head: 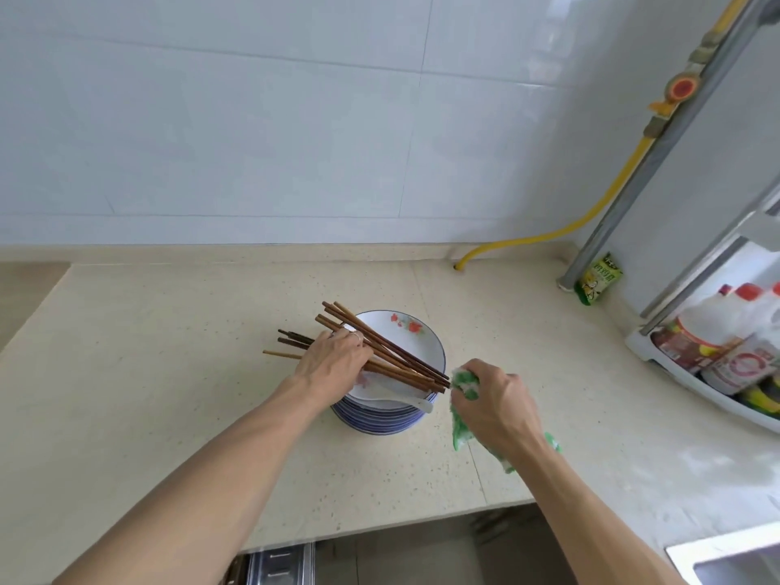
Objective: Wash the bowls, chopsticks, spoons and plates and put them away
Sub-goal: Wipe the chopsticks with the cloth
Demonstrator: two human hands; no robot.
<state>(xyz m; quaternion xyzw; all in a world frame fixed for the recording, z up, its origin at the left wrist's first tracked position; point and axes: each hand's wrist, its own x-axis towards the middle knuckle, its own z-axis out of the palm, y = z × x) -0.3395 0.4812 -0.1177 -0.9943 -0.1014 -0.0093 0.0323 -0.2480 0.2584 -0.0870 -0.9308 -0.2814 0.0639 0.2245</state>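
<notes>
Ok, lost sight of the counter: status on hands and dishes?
Left hand gripping chopsticks over stacked plates. Right hand clutching green cloth. White spoon on top plate. Nothing in the way.

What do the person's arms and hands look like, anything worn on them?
Both forearms are bare, with no sleeves, gloves or watch in view. The left hand wears a thin silver-looking ring on one finger. The right hand shows no ring.

Brown chopsticks (380, 352) atop stacked plates (380, 420)
</notes>
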